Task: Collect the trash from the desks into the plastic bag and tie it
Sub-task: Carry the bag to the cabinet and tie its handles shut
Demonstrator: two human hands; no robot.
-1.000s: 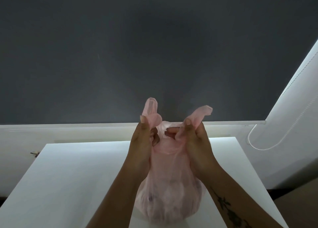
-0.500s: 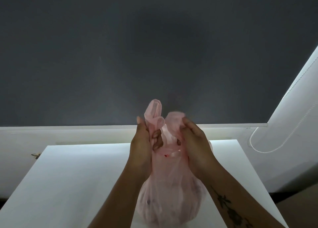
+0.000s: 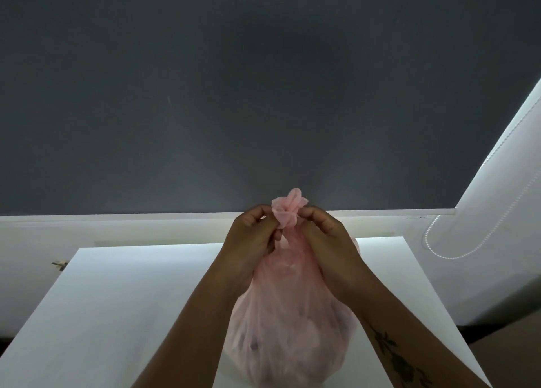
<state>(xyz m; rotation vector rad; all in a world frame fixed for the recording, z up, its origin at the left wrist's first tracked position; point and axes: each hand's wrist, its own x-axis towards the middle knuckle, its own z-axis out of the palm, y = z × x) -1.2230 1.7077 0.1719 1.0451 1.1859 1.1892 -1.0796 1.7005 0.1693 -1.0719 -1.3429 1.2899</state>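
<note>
A translucent pink plastic bag (image 3: 288, 326), bulging with dim shapes inside, stands on the white desk (image 3: 126, 305) in front of me. Its two handles are bunched together into a crumpled tuft (image 3: 288, 209) at the top. My left hand (image 3: 251, 241) pinches the tuft from the left, and my right hand (image 3: 328, 241) pinches it from the right, fingertips nearly meeting at the bag's neck. Both forearms cover the bag's upper sides.
A dark grey wall fills the upper view above a white ledge (image 3: 117, 216). A white blind with a beaded cord (image 3: 448, 254) slants down at the right. The desk's right edge drops to dark floor (image 3: 503, 346).
The two handles, held apart and upright a second ago, have been crossed and drawn into one tight tuft. Both hands have closed in toward the bag's neck.
</note>
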